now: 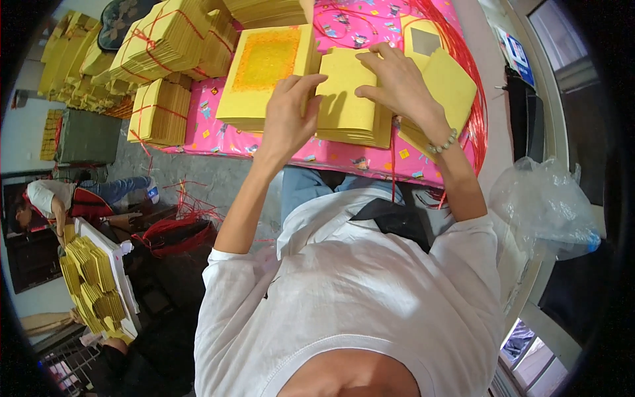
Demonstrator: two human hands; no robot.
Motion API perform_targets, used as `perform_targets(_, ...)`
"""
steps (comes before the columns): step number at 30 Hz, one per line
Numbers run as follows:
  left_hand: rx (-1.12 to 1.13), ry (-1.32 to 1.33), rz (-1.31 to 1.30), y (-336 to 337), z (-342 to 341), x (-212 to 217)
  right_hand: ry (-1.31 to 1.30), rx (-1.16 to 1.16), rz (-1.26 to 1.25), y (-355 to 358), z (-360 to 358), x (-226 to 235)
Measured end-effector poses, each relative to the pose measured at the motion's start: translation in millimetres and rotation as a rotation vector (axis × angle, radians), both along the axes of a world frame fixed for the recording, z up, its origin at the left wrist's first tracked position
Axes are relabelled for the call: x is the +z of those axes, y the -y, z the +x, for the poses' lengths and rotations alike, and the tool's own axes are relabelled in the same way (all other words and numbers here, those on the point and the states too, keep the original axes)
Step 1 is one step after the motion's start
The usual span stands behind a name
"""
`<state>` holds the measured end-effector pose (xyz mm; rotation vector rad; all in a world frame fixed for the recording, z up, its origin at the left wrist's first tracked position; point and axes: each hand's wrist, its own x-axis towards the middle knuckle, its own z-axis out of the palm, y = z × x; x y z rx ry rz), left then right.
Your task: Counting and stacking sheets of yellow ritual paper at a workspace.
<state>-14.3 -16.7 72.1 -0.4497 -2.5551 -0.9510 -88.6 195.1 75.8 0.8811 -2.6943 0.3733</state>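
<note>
Your left hand [291, 112] rests on the left edge of a stack of plain yellow paper sheets [347, 99], fingers spread along the top sheet and thumb down the near side; it presses the stack and does not close round anything. Your right hand [397, 83] lies flat on top of the same stack, fingers [374, 56] extended toward the far edge, palm down, likewise not closed on anything. A bead bracelet [444, 143] sits on your right wrist.

The stack lies on a pink patterned cloth [317, 153] over the work surface, near its front edge, directly ahead of you. Touching it on the left is a taller stack with a gold-printed square [268, 59] on its top sheet. On the right, more yellow sheets [450, 86] are fanned out, partly under your right forearm. A hank of red string [473, 79] curves round the right side of the cloth.

Further left, bundles of yellow paper tied with red string [162, 40] are piled up; one smaller bundle [159, 112] stands at the cloth's left edge. At far left another person [53, 198] bends over a white board with yellow paper [92, 278]. A clear plastic bag [546, 202] sits at the right.
</note>
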Motion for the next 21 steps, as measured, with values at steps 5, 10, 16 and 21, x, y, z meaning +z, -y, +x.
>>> perform_targets(5,0.016,0.073,-0.101,48,18,13,0.076,0.298,-0.259,30,10,18)
perform_targets(10,0.014,0.093,-0.174,76,21,7,0.125,0.428,-0.265,66,23,5)
perform_targets(16,0.057,0.17,-0.141,96,17,-2,0.122,0.452,-0.166,89,29,-7)
perform_targets(21,0.029,0.234,-0.085,102,14,-2,0.104,0.455,-0.169,95,27,-15)
